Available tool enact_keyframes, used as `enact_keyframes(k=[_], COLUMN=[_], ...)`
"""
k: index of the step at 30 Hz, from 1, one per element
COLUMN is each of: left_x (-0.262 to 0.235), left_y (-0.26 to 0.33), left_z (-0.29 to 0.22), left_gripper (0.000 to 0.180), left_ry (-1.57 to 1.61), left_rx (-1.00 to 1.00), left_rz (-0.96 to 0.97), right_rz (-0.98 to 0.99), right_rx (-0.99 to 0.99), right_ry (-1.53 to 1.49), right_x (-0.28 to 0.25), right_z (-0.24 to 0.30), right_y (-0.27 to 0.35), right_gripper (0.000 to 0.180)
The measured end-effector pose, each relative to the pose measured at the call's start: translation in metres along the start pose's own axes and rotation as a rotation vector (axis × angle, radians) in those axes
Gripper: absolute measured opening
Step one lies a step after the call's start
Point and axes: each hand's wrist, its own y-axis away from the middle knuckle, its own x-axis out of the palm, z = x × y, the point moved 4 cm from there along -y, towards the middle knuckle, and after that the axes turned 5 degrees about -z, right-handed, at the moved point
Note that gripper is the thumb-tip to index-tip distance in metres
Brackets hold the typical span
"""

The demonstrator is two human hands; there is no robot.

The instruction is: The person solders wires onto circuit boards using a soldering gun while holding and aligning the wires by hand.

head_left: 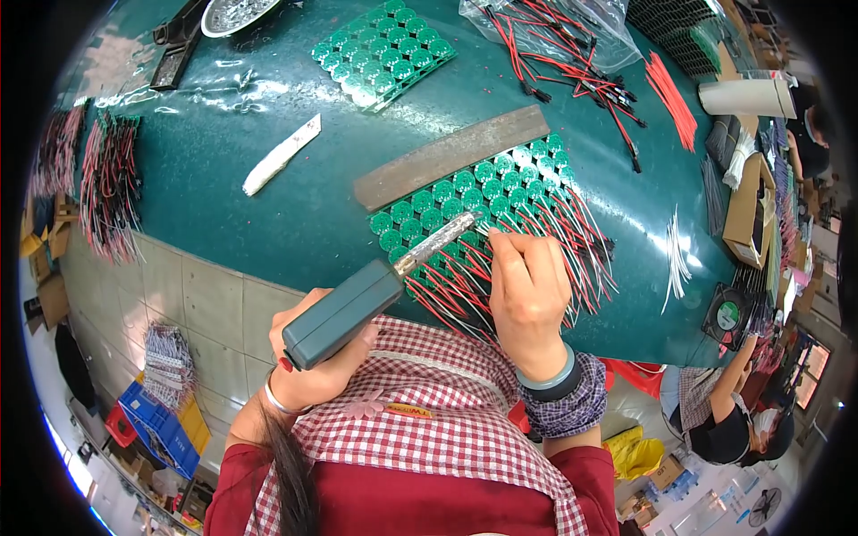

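Two hands of yours are busy at the nearer green panel (pixel 443 191), which is made of round boards and lies on the counter (pixel 206 170). Your left hand (pixel 313 384), on the panel's near left, has its fingers closed around the dark green handle of a soldering tool (pixel 344 314); the metal barrel reaches over the panel. Your right hand (pixel 534 290), over the panel's near side, has thumb and forefinger pinched together on a thin pale wire (pixel 483 230) beside the tool's tip. Red, black and white leads (pixel 585 255) fan out from the panel's near side. A flat brownish bar (pixel 451 156) lies along its far edge, and another green panel (pixel 382 54) sits beyond.
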Motion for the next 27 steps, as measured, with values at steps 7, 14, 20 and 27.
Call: enact_keyframes(k=[7,14,20,27], left_x=[-0.004,-0.009,-0.011,-0.012], left_y=[0.003,0.010,0.003,0.002], left_z=[0.001,0.005,-0.006,-0.005], left_gripper=[0.024,0.026,0.023,0.021], left_ry=[-0.029,-0.018,-0.085,-0.098], left_rx=[0.022,-0.027,0.022,0.023], left_rz=[-0.006,-0.011,0.031,0.033], right_rz=[-0.051,-0.013,-0.014,-0.010], right_rx=[0.000,-0.018,-0.026,-0.033], right_ry=[-0.001,-0.042,-0.035,-0.016], right_x=[-0.006,0.002,0.004,0.005], right_z=[0.009,0.014,0.015,0.016], right_y=[-0.002,0.005,0.005,0.004], right_gripper=[0.023,0.025,0.025,0.026])
